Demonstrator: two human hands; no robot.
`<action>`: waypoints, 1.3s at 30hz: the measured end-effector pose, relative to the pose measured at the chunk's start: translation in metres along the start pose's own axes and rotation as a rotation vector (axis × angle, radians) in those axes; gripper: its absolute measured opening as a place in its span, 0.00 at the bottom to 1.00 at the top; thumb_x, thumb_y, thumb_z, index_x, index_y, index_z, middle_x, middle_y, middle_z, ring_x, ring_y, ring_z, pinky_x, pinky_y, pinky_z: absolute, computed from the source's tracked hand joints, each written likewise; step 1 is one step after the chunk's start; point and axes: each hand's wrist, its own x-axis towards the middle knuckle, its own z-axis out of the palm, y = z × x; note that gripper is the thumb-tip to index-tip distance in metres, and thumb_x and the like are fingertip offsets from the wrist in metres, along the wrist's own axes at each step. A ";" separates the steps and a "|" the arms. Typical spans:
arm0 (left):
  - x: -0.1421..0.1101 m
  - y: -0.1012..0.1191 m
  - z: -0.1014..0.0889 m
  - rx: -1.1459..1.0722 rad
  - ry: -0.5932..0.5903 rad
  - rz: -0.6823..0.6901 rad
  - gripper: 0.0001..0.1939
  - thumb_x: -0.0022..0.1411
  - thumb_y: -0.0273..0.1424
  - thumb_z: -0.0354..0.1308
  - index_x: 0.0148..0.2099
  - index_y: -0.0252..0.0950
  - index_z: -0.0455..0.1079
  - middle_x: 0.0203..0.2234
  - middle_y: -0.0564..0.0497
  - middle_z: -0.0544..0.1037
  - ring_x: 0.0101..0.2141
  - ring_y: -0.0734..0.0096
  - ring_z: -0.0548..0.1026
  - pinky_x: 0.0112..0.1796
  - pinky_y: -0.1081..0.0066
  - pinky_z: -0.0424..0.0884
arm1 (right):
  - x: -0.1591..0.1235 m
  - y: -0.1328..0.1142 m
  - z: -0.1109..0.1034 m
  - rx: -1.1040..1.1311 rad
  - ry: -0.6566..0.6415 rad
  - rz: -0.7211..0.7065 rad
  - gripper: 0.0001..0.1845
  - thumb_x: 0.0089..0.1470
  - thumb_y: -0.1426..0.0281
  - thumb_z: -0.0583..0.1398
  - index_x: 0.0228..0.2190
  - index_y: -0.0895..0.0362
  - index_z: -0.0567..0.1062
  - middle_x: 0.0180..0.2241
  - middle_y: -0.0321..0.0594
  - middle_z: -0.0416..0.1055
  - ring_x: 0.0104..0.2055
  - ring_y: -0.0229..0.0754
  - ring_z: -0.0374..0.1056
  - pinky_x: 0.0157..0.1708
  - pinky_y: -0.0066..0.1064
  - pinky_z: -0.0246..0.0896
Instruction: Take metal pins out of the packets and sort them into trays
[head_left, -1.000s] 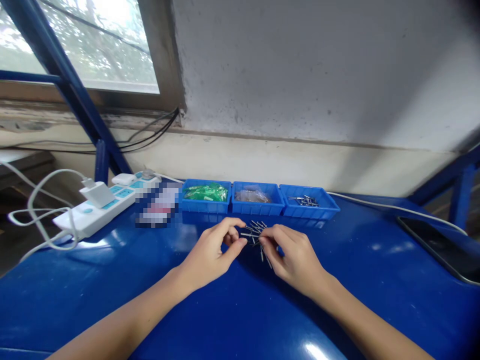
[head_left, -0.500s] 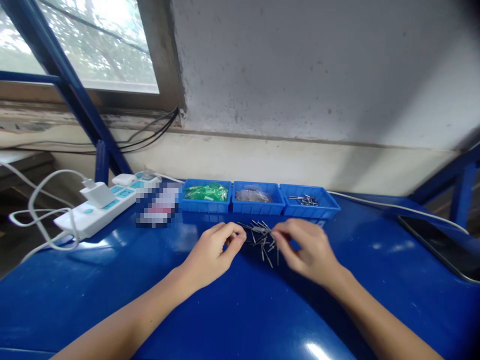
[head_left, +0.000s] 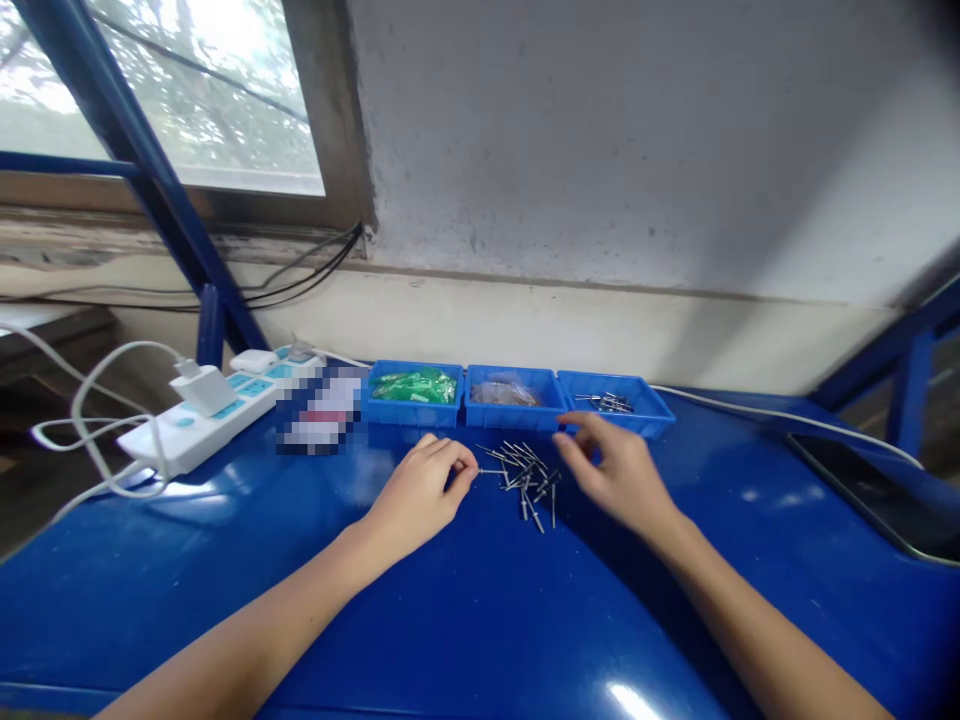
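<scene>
Several silver blind rivets lie in a loose heap on the blue table. At the heap's left edge, my left hand pinches thumb and forefinger together on one rivet, whose thin pin points right toward the others. My right hand hovers to the right of the heap, in front of the right-hand blue bin. Its thumb and forefinger are apart, with nothing visible between them. More rivets lie inside that bin.
Beside it stand a blue bin of green packets and a blue bin of clear-bagged pieces. A white power strip with looping cable is at left. A black phone lies at right on the blue table.
My right hand has moved right and slightly back, away from the heap, and its fingers have parted. My left hand has closed its fingertips on a rivet. The view has shifted slightly.
</scene>
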 end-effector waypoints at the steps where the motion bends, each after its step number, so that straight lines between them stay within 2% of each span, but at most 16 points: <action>1: 0.000 0.002 0.000 -0.031 0.011 0.011 0.07 0.63 0.28 0.49 0.35 0.37 0.68 0.29 0.52 0.74 0.35 0.65 0.68 0.36 0.66 0.65 | -0.003 -0.012 0.006 0.017 -0.048 -0.074 0.14 0.57 0.63 0.55 0.42 0.57 0.71 0.22 0.34 0.68 0.23 0.37 0.65 0.26 0.28 0.59; 4: 0.000 0.007 -0.001 -0.083 0.030 0.046 0.07 0.63 0.28 0.49 0.35 0.38 0.68 0.28 0.52 0.74 0.34 0.66 0.68 0.36 0.67 0.65 | -0.011 -0.036 0.019 0.039 -0.127 -0.289 0.12 0.57 0.66 0.56 0.42 0.57 0.71 0.28 0.38 0.71 0.28 0.38 0.67 0.29 0.28 0.60; 7: -0.001 0.011 -0.001 -0.112 0.028 0.083 0.07 0.64 0.28 0.49 0.34 0.37 0.68 0.28 0.53 0.73 0.34 0.67 0.68 0.36 0.68 0.66 | -0.014 -0.041 0.021 0.004 -0.113 -0.392 0.06 0.58 0.70 0.55 0.35 0.57 0.72 0.27 0.39 0.71 0.27 0.37 0.65 0.29 0.28 0.57; 11: -0.003 0.013 -0.002 -0.139 0.016 0.120 0.04 0.63 0.27 0.51 0.38 0.38 0.67 0.29 0.52 0.72 0.35 0.67 0.68 0.38 0.67 0.66 | -0.012 -0.037 0.017 0.008 -0.085 -0.374 0.07 0.58 0.72 0.54 0.30 0.58 0.71 0.24 0.38 0.70 0.25 0.36 0.63 0.27 0.28 0.55; 15: -0.005 0.012 -0.003 -0.162 0.025 0.119 0.11 0.60 0.27 0.55 0.46 0.38 0.63 0.32 0.53 0.70 0.38 0.67 0.69 0.39 0.68 0.67 | -0.011 -0.036 0.014 0.039 -0.073 -0.336 0.08 0.59 0.70 0.54 0.30 0.58 0.71 0.23 0.37 0.69 0.24 0.35 0.62 0.26 0.27 0.54; 24: -0.004 0.013 -0.005 -0.109 0.033 0.161 0.01 0.62 0.27 0.54 0.36 0.37 0.66 0.29 0.53 0.71 0.35 0.69 0.68 0.38 0.68 0.65 | -0.013 -0.040 0.014 0.093 -0.115 -0.346 0.10 0.60 0.68 0.52 0.31 0.58 0.71 0.23 0.37 0.69 0.24 0.35 0.63 0.28 0.27 0.56; 29: -0.005 0.015 -0.007 -0.138 0.064 0.131 0.05 0.64 0.29 0.51 0.36 0.37 0.67 0.27 0.53 0.71 0.32 0.71 0.68 0.35 0.70 0.65 | -0.014 -0.039 0.015 0.103 -0.089 -0.334 0.09 0.58 0.67 0.55 0.38 0.58 0.69 0.27 0.39 0.70 0.27 0.37 0.64 0.28 0.28 0.58; 34: -0.006 0.014 -0.008 -0.126 0.032 0.150 0.09 0.66 0.28 0.48 0.33 0.36 0.67 0.25 0.54 0.72 0.30 0.71 0.69 0.35 0.70 0.64 | -0.014 -0.037 0.015 0.131 -0.065 -0.394 0.05 0.59 0.73 0.53 0.35 0.57 0.69 0.26 0.38 0.69 0.26 0.37 0.63 0.29 0.29 0.57; 39: -0.006 0.012 -0.006 -0.164 0.056 0.156 0.06 0.63 0.30 0.53 0.42 0.37 0.69 0.28 0.53 0.72 0.31 0.71 0.70 0.36 0.70 0.65 | -0.013 -0.039 0.013 0.105 -0.061 -0.396 0.07 0.59 0.71 0.53 0.32 0.58 0.70 0.25 0.38 0.68 0.25 0.36 0.61 0.27 0.29 0.55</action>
